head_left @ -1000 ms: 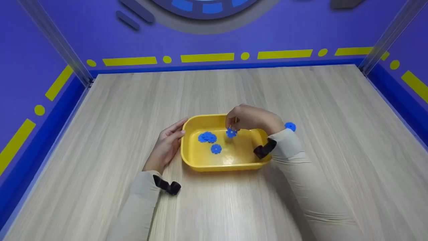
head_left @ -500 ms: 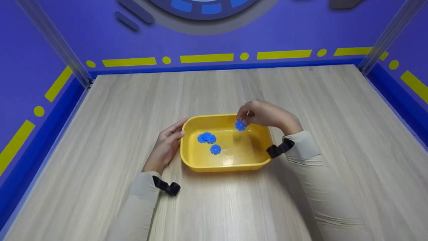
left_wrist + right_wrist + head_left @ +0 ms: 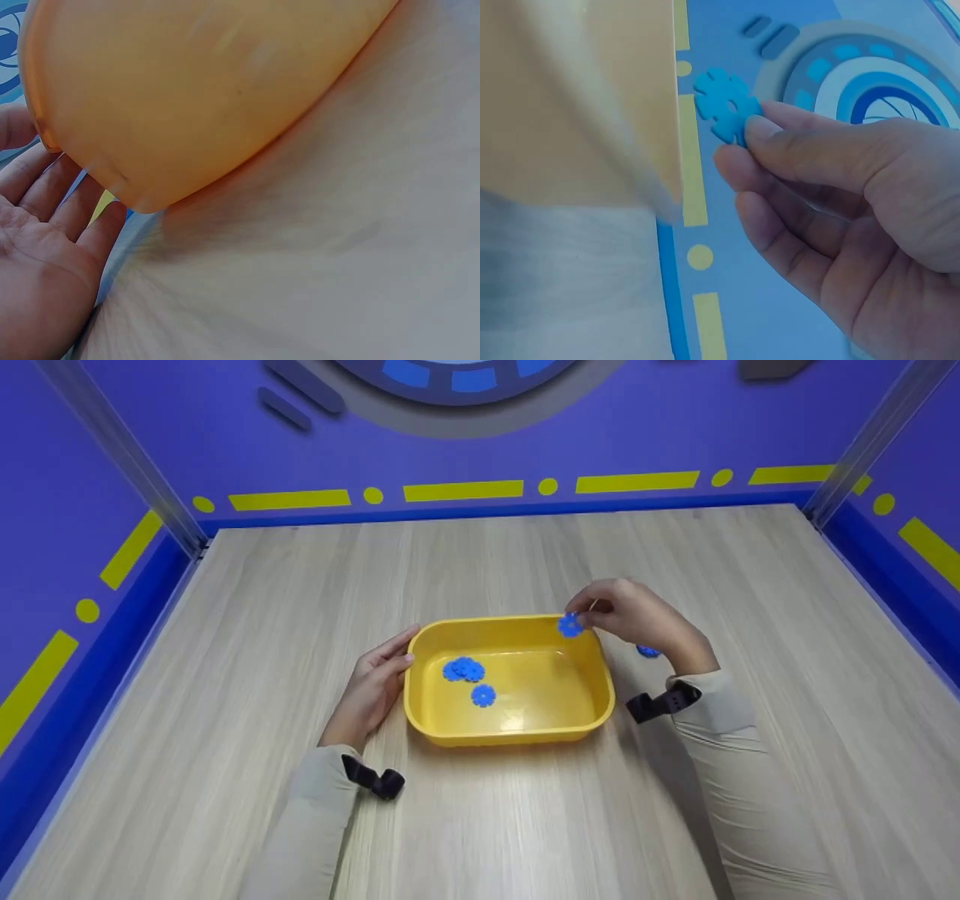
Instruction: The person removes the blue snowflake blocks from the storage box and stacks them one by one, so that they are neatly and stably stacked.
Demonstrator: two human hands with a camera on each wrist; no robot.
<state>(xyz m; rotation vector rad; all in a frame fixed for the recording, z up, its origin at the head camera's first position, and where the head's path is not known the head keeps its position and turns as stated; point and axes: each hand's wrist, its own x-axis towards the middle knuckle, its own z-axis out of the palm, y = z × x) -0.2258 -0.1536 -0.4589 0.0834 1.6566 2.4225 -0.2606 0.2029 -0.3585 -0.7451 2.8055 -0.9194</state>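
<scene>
Currently, the right hand (image 3: 634, 611), extended from the lower right of the head view, pinches a blue disc (image 3: 568, 625) at the upper-right corner of the yellow tray (image 3: 510, 736); the left hand (image 3: 370, 684) rests spread fingers against the tray's left end. Only the head view shows the disc cluster (image 3: 463, 669) inside; the right wrist view exposes the right palm.

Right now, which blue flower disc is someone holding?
The disc pinched in the right hand. The other discs lie unheld: some inside the yellow tub, one on the table.
</scene>
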